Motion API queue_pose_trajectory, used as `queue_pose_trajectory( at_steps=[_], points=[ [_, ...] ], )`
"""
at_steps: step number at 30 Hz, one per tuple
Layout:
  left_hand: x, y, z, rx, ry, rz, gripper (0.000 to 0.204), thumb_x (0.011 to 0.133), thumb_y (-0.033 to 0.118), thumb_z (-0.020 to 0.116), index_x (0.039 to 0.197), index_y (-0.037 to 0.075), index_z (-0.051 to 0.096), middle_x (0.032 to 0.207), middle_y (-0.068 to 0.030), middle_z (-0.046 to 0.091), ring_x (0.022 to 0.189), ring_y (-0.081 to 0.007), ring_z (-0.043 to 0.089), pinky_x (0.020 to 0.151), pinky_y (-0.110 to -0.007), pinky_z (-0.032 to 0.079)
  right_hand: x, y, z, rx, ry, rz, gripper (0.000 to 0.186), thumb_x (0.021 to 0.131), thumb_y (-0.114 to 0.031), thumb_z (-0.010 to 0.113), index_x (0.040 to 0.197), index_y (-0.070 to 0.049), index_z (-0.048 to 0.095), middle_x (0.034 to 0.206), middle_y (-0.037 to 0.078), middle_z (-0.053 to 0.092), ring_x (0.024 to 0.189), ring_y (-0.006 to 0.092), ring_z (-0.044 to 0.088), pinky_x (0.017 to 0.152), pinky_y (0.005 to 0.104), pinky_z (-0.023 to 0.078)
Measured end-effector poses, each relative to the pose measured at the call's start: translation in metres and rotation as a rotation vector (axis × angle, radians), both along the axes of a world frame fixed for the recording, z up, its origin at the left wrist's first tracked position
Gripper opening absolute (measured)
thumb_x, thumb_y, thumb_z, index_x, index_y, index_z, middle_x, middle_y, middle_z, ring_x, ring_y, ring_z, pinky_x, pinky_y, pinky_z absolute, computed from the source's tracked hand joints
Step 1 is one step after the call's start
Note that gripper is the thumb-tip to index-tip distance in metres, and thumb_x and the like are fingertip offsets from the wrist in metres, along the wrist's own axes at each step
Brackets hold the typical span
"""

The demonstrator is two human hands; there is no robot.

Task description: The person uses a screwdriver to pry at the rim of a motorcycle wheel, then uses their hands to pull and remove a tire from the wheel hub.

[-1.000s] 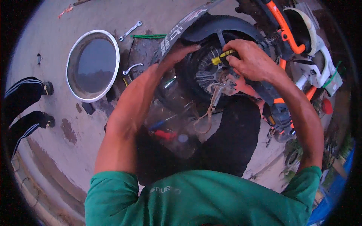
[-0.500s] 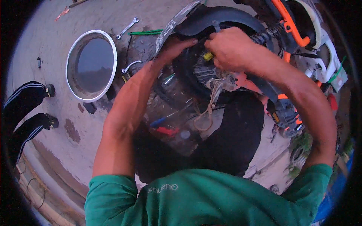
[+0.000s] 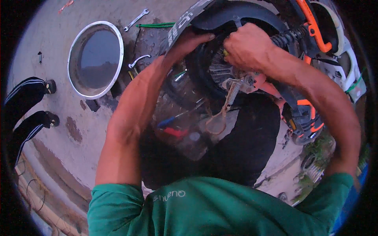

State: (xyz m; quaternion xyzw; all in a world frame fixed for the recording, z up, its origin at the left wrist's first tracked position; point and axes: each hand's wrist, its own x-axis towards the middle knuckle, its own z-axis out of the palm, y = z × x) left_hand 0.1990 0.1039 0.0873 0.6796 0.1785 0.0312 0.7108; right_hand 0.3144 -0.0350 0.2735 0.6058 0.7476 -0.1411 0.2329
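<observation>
My right hand is closed in a fist over the wheel hub, with a small yellow object showing at its fingers; most of that object is hidden. At the far side of the black tyre, my left hand reaches in beside a dark number plate. Its thumb lies stretched toward the tyre, while the other fingers are out of sight. Above the wheel curves a black mudguard. Below the right hand, a coil spring hangs by the hub.
The motorcycle's orange frame tube and shock absorber stand at right. A basin of murky water sits at left. A spanner, a bent lever, a blue-handled screwdriver and a red object lie around. Another person's legs are far left.
The view has shifted slightly. Against the wheel, my right fist has turned a little, and less of the yellow object shows. My left hand stays by the tyre.
</observation>
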Motion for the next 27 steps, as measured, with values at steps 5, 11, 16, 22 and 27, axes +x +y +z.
queue_pose_trajectory(
  at_steps=[5, 11, 16, 22, 27],
  points=[
    [0.002, -0.001, -0.009, 0.050, -0.037, 0.052, 0.058, 0.090, 0.031, 0.075, 0.138, 0.001, 0.060, 0.132, -0.0109, 0.066, 0.121, -0.0240, 0.061, 0.108, -0.040, 0.046, 0.011, -0.004, -0.012, 0.109, 0.002, -0.004, 0.031, 0.080, -0.037, 0.074, 0.073, -0.007, 0.073, 0.072, 0.016, 0.071, 0.070, 0.0347, 0.071, 0.065, 0.0432, 0.057],
    [0.001, -0.003, -0.007, -0.172, -0.083, 0.043, 0.057, 0.091, 0.031, 0.076, 0.137, 0.002, 0.061, 0.132, -0.0108, 0.066, 0.121, -0.0238, 0.061, 0.108, -0.040, 0.045, 0.015, 0.013, -0.013, 0.066, 0.040, 0.065, 0.030, 0.073, -0.036, 0.077, 0.069, -0.007, 0.072, 0.070, 0.015, 0.069, 0.070, 0.0347, 0.071, 0.065, 0.0437, 0.057],
    [0.001, -0.001, -0.013, -0.040, -0.092, 0.030, 0.056, 0.091, 0.033, 0.076, 0.136, 0.004, 0.062, 0.132, -0.0106, 0.067, 0.120, -0.0235, 0.061, 0.108, -0.040, 0.045, 0.015, 0.017, -0.021, 0.009, 0.055, 0.082, 0.022, 0.073, -0.030, 0.073, 0.071, -0.008, 0.075, 0.073, 0.014, 0.073, 0.074, 0.0338, 0.073, 0.069, 0.0443, 0.059],
    [0.004, -0.003, -0.014, -0.002, -0.127, 0.054, 0.054, 0.092, 0.034, 0.075, 0.136, 0.004, 0.063, 0.134, -0.0107, 0.066, 0.122, -0.0238, 0.060, 0.109, -0.039, 0.045, 0.022, 0.024, -0.030, 0.028, 0.089, 0.099, 0.028, 0.073, -0.036, 0.076, 0.070, -0.008, 0.073, 0.070, 0.015, 0.069, 0.072, 0.0356, 0.070, 0.066, 0.0454, 0.056],
    [0.004, -0.001, -0.013, 0.022, -0.130, 0.013, 0.054, 0.093, 0.034, 0.073, 0.137, 0.005, 0.062, 0.135, -0.0101, 0.065, 0.124, -0.0241, 0.060, 0.110, -0.039, 0.043, 0.025, 0.026, -0.032, 0.040, 0.110, 0.168, 0.031, 0.073, -0.038, 0.075, 0.071, -0.008, 0.072, 0.070, 0.015, 0.070, 0.072, 0.0358, 0.070, 0.067, 0.0457, 0.056]
  ],
)
